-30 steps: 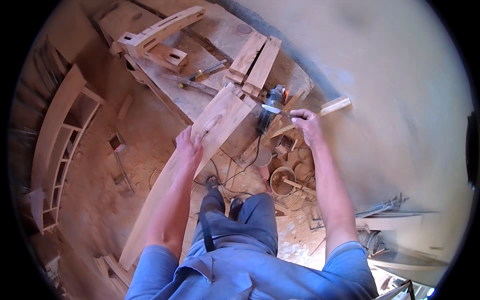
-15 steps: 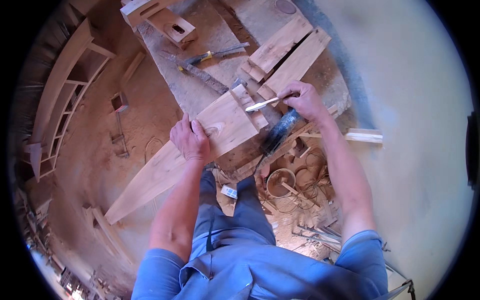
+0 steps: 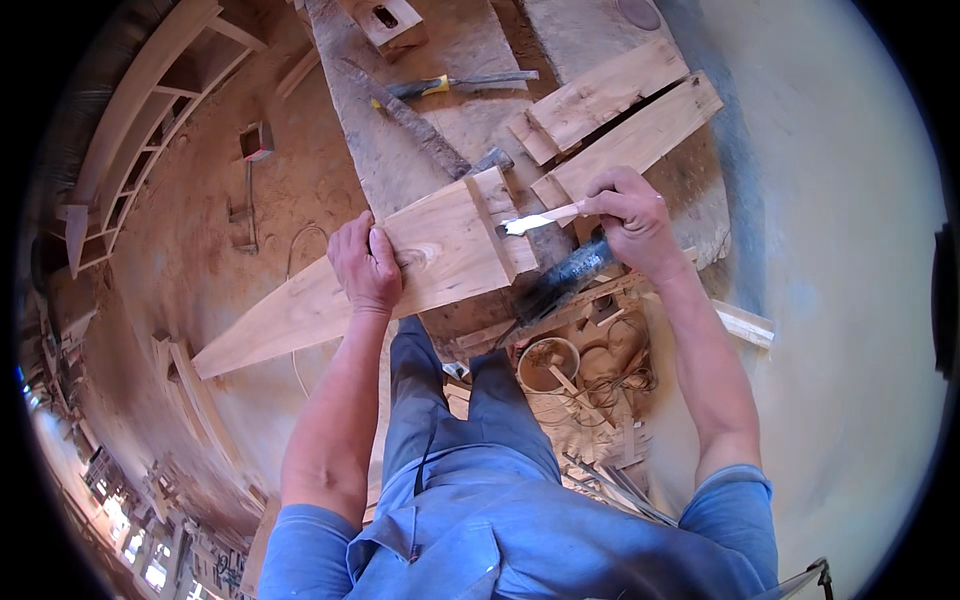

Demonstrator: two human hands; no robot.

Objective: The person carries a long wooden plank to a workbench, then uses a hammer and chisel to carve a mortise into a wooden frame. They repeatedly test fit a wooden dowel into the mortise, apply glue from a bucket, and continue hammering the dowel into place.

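My left hand [image 3: 366,265] grips the edge of a long tapered wooden board [image 3: 440,240], thumb on its face. A stepped tongue [image 3: 500,215] is cut into the board's wide end, which rests over the workbench. Between the fingers and thumb of my right hand [image 3: 632,222] is a thin wooden stick [image 3: 550,216] with a white, wet-looking tip. That tip meets or hovers just over the step of the tongue; I cannot tell which. Below the right hand lies a dark cylindrical thing [image 3: 570,275].
On the workbench [image 3: 450,140] lie two more boards with stepped ends [image 3: 635,120], a chisel with a yellow-and-black handle [image 3: 420,87], and a rusty metal bar [image 3: 415,125]. A bucket [image 3: 548,365], cables and offcuts are on the floor below. A curved wooden frame [image 3: 150,110] stands at the left.
The view has shifted, so the bench appears further right and higher. The tapered board's narrow end has swung upward in the picture. The stick's white tip stays at the tongue, now tilted slightly differently.
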